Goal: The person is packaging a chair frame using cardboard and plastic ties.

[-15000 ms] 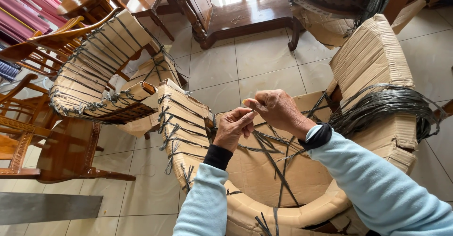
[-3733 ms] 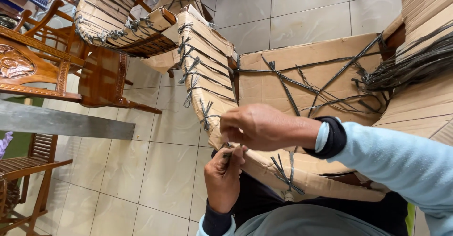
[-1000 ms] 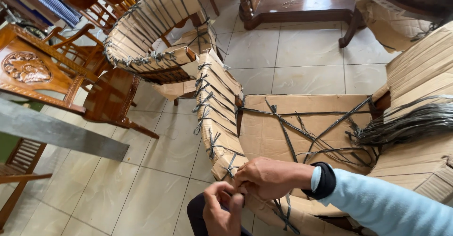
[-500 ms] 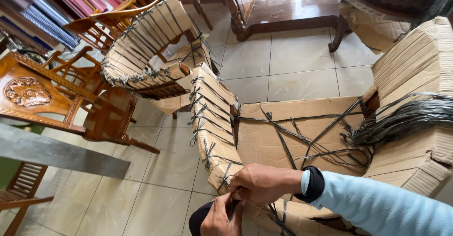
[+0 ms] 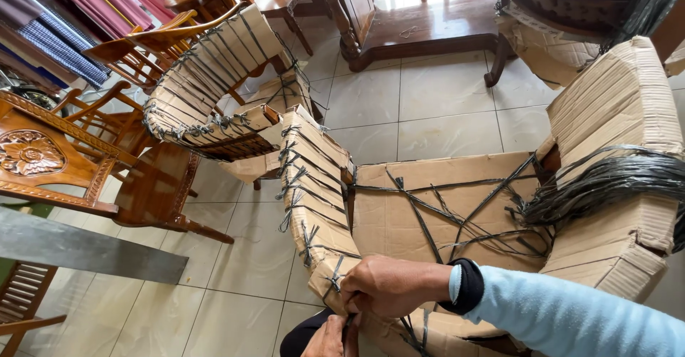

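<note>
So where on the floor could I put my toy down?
Bare tiles lie between the wrapped chair and the dark table. More lie left, past the wooden chair. By the hands it is crowded.

Left hand (image 5: 330,337) cut off by bottom edge; only knuckles and fingertips in view, grip unclear. Strap (image 5: 349,323) pinched between both hands, mostly hidden by right hand (image 5: 389,286); ends unseen. Right fingertips tucked under, hidden. Front of wrapped chair (image 5: 442,214) lost below frame and behind sleeve (image 5: 564,314). Chair back cut off at right edge. Second wrapped chair (image 5: 214,79) partly behind first. Carved chair (image 5: 50,164) cut by left edge. Grey bar (image 5: 78,246) blurred, kind unclear.
</note>
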